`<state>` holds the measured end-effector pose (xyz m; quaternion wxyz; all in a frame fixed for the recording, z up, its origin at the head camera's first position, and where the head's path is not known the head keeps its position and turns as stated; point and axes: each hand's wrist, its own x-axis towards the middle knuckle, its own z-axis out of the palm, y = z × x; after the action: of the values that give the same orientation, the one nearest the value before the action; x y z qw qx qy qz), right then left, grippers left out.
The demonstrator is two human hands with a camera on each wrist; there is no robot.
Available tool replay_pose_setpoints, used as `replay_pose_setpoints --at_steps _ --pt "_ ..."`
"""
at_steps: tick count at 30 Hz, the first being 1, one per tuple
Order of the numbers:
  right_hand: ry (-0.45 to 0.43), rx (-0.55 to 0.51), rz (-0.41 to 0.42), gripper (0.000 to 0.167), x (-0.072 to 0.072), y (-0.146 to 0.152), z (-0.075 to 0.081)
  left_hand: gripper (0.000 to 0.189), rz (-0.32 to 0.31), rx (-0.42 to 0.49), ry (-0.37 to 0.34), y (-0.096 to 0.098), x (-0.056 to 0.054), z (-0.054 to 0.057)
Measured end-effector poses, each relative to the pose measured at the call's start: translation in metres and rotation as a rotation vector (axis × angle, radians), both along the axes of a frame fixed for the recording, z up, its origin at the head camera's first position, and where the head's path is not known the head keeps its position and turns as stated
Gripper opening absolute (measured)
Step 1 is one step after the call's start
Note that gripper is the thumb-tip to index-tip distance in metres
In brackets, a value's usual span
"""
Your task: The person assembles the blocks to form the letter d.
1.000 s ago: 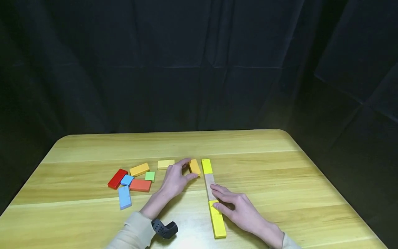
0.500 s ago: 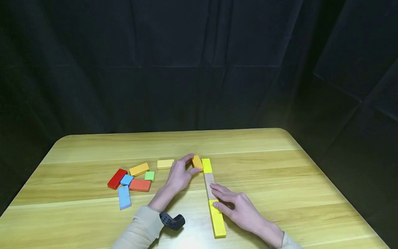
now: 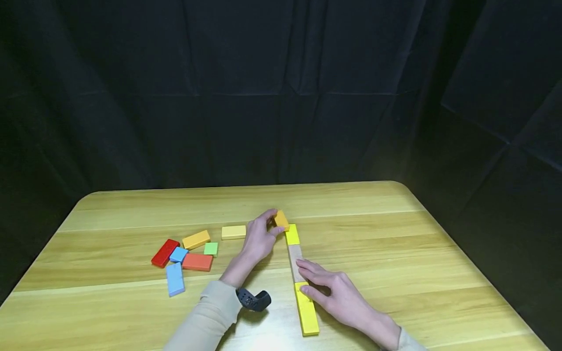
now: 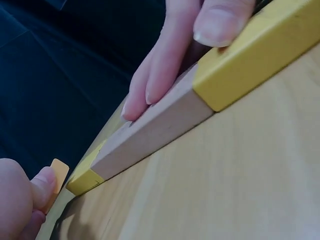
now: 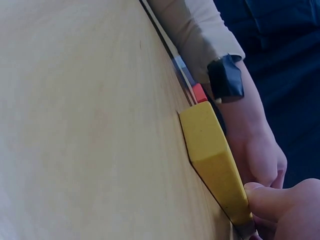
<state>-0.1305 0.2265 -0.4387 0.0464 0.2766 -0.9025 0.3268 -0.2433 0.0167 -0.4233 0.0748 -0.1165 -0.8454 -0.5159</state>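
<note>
Curtain (image 3: 281, 97): hung behind table (image 3: 395, 253).
Orange block (image 3: 281, 220): pinched by left hand (image 3: 260, 236), slanted at far end of row (image 3: 296, 275); contact unclear.
Right hand (image 3: 335, 295): fingers (image 4: 162, 75) laid on row.

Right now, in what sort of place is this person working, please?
Probably a staged recording corner: a plain dark cloth curtain hangs behind a round-cornered wood-grain table, and a curved black wrist-worn device looks like recording equipment.
</note>
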Motion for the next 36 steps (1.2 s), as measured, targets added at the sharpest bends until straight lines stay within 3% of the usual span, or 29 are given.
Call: replay_pose_setpoints --at_steps 6,15,36 --pt "0.011 -0.005 0.0 0.048 0.0 0.0 -0.001 0.048 0.036 -0.026 0.017 0.007 -0.012 -0.003" --pt "0.032 -0.001 0.005 0.047 -0.001 0.0 -0.001 0.045 0.043 0.019 -0.002 0.016 -0.022 -0.004" --pt "0.01 -0.004 0.015 0.048 -0.001 -0.003 -0.002 0.038 -0.002 0.025 -0.057 0.016 -0.026 -0.008"
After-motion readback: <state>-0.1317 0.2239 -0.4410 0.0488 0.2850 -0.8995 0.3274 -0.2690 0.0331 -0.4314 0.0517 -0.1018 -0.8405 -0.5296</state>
